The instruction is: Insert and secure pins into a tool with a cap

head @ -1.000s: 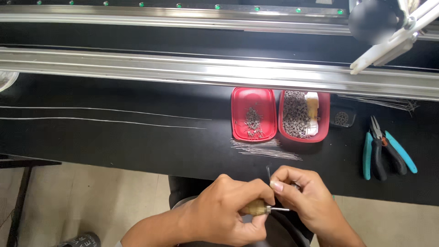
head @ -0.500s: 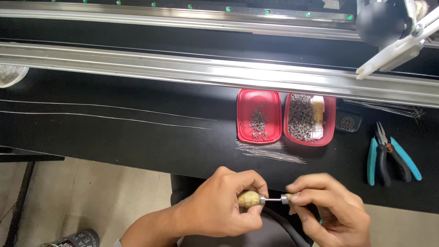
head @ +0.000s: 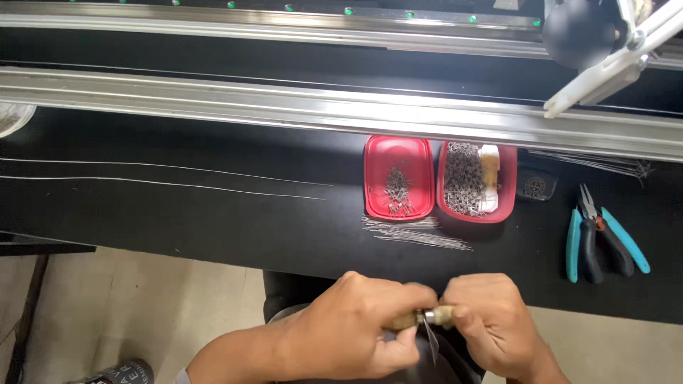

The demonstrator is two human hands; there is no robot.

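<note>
Far left on the black surface (head: 178, 220), two long thin wires (head: 163, 176) run side by side toward the middle, well apart from the hands.

The left hand (head: 356, 327) comes in from the lower left, forearm angled up, knuckles toward the camera and fingers curled round. Its grip is clenched on the brownish wooden handle (head: 402, 320) of a small hand tool, which lies roughly level between the two hands, below the near edge of the surface. The handle mostly disappears inside the fist; only a short stretch shows at the thumb side. A metal collar (head: 431, 315) sits where the handle ends, right in the gap between the hands, and a thin dark sliver (head: 430, 340) hangs down from there.

The right hand (head: 491, 327) meets it from the lower right, fingers bent inward, its grip pinched on the tool's front end just beside the collar. The two hands almost touch.

Above them on the surface lies a loose bundle of fine straight pins (head: 416, 233), just in front of two red trays. The left red tray (head: 398, 178) holds a small scatter of tiny metal pieces in its middle. The right red tray (head: 477, 181), touching it, is heaped with many small grey metal parts, with a pale cream object along its right side.

Further right lie blue-handled pliers (head: 601, 238), jaws pointing away.
</note>
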